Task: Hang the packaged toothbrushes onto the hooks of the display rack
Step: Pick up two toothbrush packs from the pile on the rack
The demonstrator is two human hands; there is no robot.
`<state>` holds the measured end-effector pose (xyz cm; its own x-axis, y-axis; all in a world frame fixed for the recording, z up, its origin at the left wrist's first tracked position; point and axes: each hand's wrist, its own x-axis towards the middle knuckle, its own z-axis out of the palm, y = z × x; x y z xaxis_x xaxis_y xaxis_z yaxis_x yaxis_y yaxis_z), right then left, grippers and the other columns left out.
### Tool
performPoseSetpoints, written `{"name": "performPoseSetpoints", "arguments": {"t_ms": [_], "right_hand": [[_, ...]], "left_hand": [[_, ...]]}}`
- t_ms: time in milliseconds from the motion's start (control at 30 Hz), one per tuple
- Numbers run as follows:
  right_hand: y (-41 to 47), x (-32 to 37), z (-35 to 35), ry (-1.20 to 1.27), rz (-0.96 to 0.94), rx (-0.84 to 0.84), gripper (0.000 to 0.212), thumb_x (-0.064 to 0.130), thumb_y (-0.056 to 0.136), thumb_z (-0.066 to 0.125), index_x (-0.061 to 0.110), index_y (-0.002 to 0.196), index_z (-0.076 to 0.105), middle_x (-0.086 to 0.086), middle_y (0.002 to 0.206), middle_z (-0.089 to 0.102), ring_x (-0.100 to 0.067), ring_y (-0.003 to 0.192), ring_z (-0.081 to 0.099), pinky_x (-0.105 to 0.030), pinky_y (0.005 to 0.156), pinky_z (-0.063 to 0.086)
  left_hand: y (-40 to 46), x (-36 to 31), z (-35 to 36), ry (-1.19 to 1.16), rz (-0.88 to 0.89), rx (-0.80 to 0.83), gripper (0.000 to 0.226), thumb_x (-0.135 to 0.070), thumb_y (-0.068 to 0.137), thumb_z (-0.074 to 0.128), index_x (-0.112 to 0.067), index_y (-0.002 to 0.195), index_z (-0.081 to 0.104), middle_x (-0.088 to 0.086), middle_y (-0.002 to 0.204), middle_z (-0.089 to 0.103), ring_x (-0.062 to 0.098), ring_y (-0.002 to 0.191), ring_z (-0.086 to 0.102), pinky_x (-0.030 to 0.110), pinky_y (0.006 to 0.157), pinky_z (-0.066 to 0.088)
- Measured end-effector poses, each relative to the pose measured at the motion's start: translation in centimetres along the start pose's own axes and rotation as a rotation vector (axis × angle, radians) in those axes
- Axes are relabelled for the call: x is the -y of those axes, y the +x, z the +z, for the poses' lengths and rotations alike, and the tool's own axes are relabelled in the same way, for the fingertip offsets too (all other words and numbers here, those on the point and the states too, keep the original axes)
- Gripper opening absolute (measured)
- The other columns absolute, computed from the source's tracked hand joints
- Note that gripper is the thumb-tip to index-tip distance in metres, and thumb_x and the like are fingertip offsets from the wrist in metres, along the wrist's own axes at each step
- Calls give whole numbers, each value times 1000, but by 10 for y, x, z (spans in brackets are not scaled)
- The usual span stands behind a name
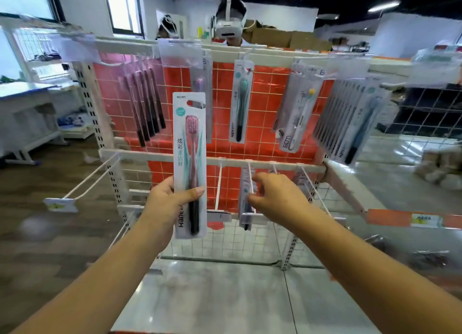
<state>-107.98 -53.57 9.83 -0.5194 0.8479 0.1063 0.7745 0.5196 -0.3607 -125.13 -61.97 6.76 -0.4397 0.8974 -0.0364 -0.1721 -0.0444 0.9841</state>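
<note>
A packaged toothbrush (190, 163), pink bristles up, is held upright by the left hand (167, 203); its lower part is pinched between thumb and fingers (197, 191). The pack is in front of the display rack (275, 164), off any hook. The right hand (277, 198) is at a lower white hook (251, 183), fingers curled around it just beside hung packs (246, 208). More toothbrush packs (240, 103) hang above both hands.
</note>
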Motion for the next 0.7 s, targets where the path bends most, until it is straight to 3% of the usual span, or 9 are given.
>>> {"name": "performPoseSetpoints", "arguments": {"t_ms": [100,167,400,567,700], "right_hand": [[-4,7,2,-3,-5,-12,35,31,92,54,14,123,53,5,93,54,-11,81,51,-25,74,45],[-5,11,2,-22,-5,-17,37,32,93,53,15,125,52,1,102,59,-12,84,52,-25,77,44],[8,30,6,-30,7,27,37,30,94,51,14,128,50,0,111,60,-9,83,49,-22,76,42],[28,55,17,-5,41,74,40,28,94,51,13,132,47,-4,126,57,-19,108,56,-31,92,46],[48,77,32,-20,52,85,43,29,94,52,14,134,46,-3,132,54,-20,116,53,-33,96,44]], "left_hand": [[-5,0,-7,-3,-3,-6,32,-5,80,64,-8,112,60,9,101,70,24,94,66,34,72,53],[-5,0,-11,-9,-7,-20,32,-4,79,65,-8,111,61,9,101,70,24,94,66,34,73,52],[16,2,-42,-39,-24,-70,33,-3,79,66,-7,112,61,12,103,70,28,96,65,36,73,52],[39,-5,-72,-36,-28,-40,35,-2,79,66,-7,113,61,12,104,70,30,98,65,40,79,53],[53,-9,-95,-45,-35,-33,32,-1,79,65,-7,110,61,11,101,70,26,96,65,35,76,53]]}}
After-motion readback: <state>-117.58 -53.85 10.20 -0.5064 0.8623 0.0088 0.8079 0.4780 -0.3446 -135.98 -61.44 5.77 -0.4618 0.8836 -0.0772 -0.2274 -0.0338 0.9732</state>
